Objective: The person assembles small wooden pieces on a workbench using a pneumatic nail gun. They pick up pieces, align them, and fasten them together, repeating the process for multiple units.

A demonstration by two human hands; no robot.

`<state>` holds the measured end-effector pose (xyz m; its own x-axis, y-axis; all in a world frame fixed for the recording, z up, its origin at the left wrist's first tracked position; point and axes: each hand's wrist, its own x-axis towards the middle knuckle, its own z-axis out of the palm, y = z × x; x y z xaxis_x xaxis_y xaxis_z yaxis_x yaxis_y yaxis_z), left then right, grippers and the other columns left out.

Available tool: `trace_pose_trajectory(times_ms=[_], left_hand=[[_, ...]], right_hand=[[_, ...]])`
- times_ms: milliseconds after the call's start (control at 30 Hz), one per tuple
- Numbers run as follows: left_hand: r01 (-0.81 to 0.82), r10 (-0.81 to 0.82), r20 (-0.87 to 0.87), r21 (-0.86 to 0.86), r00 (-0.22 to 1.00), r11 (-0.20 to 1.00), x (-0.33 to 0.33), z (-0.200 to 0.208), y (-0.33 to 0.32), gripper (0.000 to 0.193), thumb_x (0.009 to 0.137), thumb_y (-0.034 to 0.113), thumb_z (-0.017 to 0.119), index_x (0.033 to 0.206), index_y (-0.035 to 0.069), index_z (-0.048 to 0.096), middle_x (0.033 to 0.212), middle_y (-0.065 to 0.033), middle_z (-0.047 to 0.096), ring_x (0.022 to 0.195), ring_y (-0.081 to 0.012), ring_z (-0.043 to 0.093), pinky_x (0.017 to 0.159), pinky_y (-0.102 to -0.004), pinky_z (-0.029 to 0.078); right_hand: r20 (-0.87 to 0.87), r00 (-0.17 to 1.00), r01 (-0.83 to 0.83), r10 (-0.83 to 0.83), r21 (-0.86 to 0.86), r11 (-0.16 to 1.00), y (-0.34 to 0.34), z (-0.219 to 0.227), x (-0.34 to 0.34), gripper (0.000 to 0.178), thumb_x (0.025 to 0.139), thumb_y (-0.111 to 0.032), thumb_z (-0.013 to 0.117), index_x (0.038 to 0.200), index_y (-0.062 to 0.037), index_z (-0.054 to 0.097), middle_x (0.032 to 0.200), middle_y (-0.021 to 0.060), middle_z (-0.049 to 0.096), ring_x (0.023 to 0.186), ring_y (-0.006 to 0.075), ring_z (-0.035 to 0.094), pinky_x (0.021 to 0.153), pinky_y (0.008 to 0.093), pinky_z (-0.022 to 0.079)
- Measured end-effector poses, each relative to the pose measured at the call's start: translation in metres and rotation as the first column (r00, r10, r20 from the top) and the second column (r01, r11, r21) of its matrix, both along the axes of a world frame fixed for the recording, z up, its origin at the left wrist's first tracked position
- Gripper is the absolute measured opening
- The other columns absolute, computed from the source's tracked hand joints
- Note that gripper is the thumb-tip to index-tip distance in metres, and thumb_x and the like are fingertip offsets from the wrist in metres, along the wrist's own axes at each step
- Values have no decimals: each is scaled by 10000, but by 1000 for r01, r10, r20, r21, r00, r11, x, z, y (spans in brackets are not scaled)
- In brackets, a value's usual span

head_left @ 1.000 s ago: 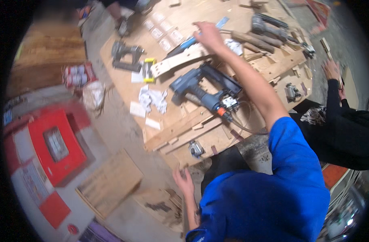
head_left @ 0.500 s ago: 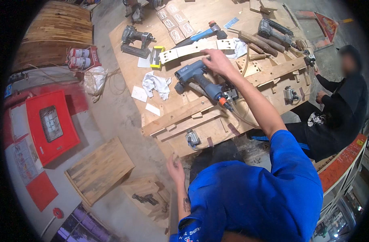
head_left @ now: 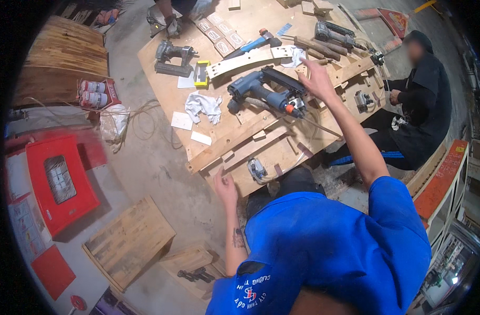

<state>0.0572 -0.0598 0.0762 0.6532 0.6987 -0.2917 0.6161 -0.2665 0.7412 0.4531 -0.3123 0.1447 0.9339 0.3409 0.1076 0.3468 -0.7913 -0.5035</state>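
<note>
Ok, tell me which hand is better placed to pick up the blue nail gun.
Right. The right hand hovers open beside the blue nail gun on the plywood worktable. The left hand is down at the table's near edge, farther from the tool.

The right hand (head_left: 317,79) has drawn back from the curved wooden piece (head_left: 250,55) to just past the blue nail gun (head_left: 266,94).

The right hand (head_left: 317,80) hung with fingers spread over a crowded board, hemmed by the blue nail gun (head_left: 266,94) just to its left and the wooden handles (head_left: 316,48) beyond. Bare plywood (head_left: 166,89) lay open left of the white rag (head_left: 203,103). The left hand (head_left: 225,187) sat at the near edge, beside a small metal fitting (head_left: 256,168), with clear floor (head_left: 156,168) to its left.
</note>
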Motion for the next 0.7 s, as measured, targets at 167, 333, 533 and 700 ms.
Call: trace_pose_trajectory(times_ms=[167, 333, 533, 700], left_hand=[[183, -183, 16, -10, 983, 983, -7, 0, 11, 374, 994, 128, 623, 1353, 24, 634, 1073, -131, 641, 914, -226, 597, 809, -334, 494], [159, -180, -202, -118, 963, 980, -53, 19, -26, 381, 1004, 146, 609, 1369, 35, 621, 1064, -135, 661, 876, -225, 600, 795, -346, 509], [-374, 129, -732, -181, 669, 910, -109, 61, -93, 474, 981, 196, 656, 1418, 35, 567, 1025, -145, 706, 881, -200, 672, 810, -346, 547], [-314, 12, -769, -247, 639, 917, -127, 67, -104, 417, 957, 209, 679, 1334, 43, 614, 951, -144, 731, 862, -266, 704, 824, -390, 558]], right_hand=[[104, 993, -50, 48, 15, 999, 56, -2, 37, 844, 878, -422, 716, 1583, -137, 350, 1342, 312, 584, 1227, 456, 586, 1060, 505, 486], [-187, 982, -45, 18, -142, 989, 202, -58, 127, 1154, 779, -654, 753, 1670, -251, 140, 1443, 344, 477, 1346, 481, 494, 1133, 528, 412], [-224, 970, 8, -94, -358, 934, 295, -133, 166, 1213, 720, -655, 809, 1660, -399, 87, 1542, 342, 359, 1430, 502, 352, 1157, 589, 295], [-183, 976, 61, -117, -285, 956, 291, -111, 160, 1262, 653, -559, 884, 1655, -394, 136, 1489, 371, 387, 1352, 511, 424, 1105, 581, 366]])
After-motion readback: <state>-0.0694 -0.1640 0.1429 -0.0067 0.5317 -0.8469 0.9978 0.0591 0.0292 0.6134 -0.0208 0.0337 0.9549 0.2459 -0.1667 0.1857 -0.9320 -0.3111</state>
